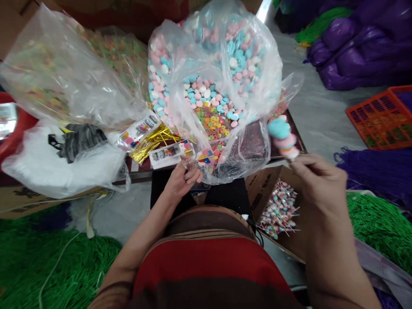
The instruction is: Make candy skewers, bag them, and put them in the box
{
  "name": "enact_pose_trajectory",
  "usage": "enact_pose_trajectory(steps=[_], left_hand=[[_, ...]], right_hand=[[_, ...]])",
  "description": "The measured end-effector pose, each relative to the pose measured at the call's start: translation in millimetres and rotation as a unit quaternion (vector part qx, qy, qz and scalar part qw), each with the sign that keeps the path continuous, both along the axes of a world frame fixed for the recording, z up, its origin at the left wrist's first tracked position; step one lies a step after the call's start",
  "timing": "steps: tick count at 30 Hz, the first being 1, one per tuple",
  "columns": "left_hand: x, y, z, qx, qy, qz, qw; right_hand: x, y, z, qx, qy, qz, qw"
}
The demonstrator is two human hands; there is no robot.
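Note:
My right hand (pixel 317 184), raised at the right, pinches the lower end of a candy skewer (pixel 283 136) stacked with blue, pink and white pieces. At the table's front edge my left hand (pixel 185 176) has its fingers curled round a piece of clear plastic, partly blurred. Beside it lie a printed packet (pixel 170 153) and gold twist ties (pixel 152 143). A big open clear bag (pixel 257 103) holds pink, blue and white candies (pixel 201 91) and ring-shaped candies (pixel 214 122) in front of my left hand.
A cardboard box (pixel 262 189) with many wrapped skewers (pixel 281 208) stands below my right hand. At the left lie a bag of ring candies (pixel 64 73) and a white plastic bag (pixel 96 167). An orange crate (pixel 380 116) and purple bundles (pixel 354 47) are on the right.

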State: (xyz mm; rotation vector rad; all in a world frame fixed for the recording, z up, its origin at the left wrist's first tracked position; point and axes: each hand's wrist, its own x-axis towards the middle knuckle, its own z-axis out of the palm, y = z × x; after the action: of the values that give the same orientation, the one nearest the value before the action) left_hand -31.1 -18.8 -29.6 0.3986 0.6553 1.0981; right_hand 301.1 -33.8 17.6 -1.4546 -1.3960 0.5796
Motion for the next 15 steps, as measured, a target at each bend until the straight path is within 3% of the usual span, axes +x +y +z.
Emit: enact_pose_trajectory(steps=[2, 5, 15], left_hand=[[2, 0, 2.1, -0.020, 0.022, 0.008, 1.000], [1, -1, 5.3, -0.044, 0.039, 0.016, 0.998], [-4, -4, 0.8, 0.011, 0.045, 0.024, 0.999]], right_hand=[[-23, -6, 5.9, -0.001, -0.027, 0.091, 0.996], [-43, -6, 5.9, 0.004, -0.065, 0.153, 0.986], [-46, -4, 2.5, 0.016, -0.142, 0.191, 0.971]])
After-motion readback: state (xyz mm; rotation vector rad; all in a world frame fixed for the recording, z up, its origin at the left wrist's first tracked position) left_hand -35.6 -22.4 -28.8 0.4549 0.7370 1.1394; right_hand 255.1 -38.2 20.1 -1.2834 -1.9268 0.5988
